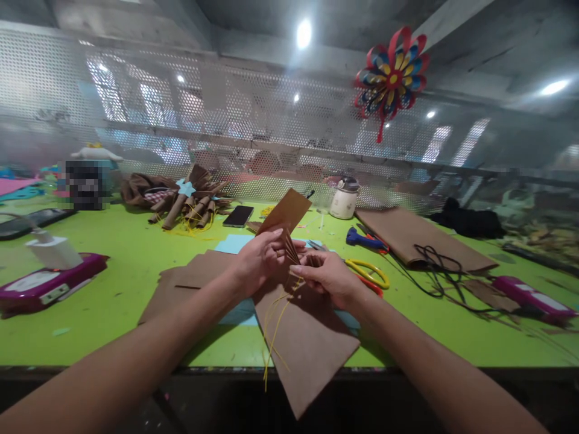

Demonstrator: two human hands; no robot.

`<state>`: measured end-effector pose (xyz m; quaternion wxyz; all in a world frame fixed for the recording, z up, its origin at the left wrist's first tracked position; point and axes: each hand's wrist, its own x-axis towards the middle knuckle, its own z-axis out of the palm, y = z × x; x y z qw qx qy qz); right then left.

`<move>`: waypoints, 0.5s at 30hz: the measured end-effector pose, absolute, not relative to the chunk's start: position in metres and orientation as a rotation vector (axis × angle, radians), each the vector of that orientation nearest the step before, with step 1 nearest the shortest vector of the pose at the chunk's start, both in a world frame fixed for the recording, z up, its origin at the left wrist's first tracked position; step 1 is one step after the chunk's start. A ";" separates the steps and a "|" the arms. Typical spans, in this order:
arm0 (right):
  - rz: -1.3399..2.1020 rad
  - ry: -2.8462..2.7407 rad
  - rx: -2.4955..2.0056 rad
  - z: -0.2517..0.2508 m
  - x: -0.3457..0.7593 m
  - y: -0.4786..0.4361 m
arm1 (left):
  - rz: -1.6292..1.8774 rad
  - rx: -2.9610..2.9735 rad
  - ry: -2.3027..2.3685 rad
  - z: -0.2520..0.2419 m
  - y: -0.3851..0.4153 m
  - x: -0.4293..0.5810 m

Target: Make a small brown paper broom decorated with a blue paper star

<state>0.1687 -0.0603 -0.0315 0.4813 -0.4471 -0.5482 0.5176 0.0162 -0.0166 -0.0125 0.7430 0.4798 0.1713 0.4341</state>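
At the centre of the frame, the right hand's (328, 276) thumb and forefinger were closed together on the pleated brown paper (290, 250); its other fingers were curled inward, and their tips could not be seen. The left hand (266, 256) was bent upward at the wrist, its fingers curved, with the folds held between thumb and fingers. Some of these fingers were hidden behind the folds, so how firmly they pressed I cannot tell.

Yellow string (271, 346) hung below the pinch, over a brown paper sheet (312, 349) whose lower corner passed the front edge of the green table (113, 337). Whether this sheet was joined to the folds was hard to make out. Both forearms came in slantwise and were cut off at the lower corners of the frame.

Just right of centre lay the yellow-handled scissors (382, 277), partly covered by the right hand. In the upper left, a pixelated patch (85, 184) hid an object.
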 end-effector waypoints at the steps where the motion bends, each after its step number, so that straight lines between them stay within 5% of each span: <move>1: 1.260 -1.340 -1.087 -0.032 0.169 -0.060 | 0.946 1.056 0.378 -0.013 -0.016 0.016; 15: 1.189 -1.446 -1.084 -0.038 0.164 -0.058 | 0.826 1.206 0.471 -0.021 -0.021 0.022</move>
